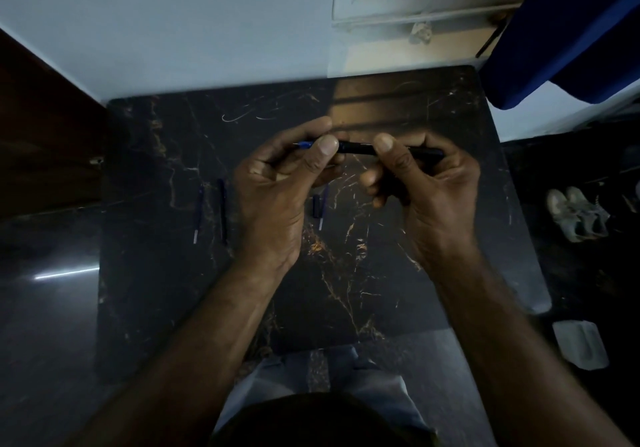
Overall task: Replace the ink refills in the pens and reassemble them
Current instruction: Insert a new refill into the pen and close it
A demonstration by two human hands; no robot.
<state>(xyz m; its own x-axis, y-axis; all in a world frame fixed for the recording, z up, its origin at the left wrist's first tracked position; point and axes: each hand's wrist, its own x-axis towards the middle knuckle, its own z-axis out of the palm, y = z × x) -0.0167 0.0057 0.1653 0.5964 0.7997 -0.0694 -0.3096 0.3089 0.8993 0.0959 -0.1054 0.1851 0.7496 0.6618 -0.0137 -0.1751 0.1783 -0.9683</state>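
Note:
A dark pen (pixel 356 149) lies level between both hands above the black marble table (pixel 398 291). My left hand (pixel 277 187) pinches its blue tip end, where a thin point sticks out to the left. My right hand (pixel 422 183) grips the black barrel, whose end pokes out past the fingers on the right. On the table to the left lie a thin blue refill (pixel 198 214) and a dark pen barrel (pixel 222 209), side by side. Between my hands on the table rest a short black pen piece (pixel 316 206) and another refill (pixel 323 209).
The table stands against a pale wall (pixel 173 31), with a dark wooden door (pixel 41 128) at the left. A blue cloth (pixel 571 41) hangs at the upper right. A pair of shoes (pixel 575 214) and a white pad (pixel 580 344) lie on the dark floor to the right.

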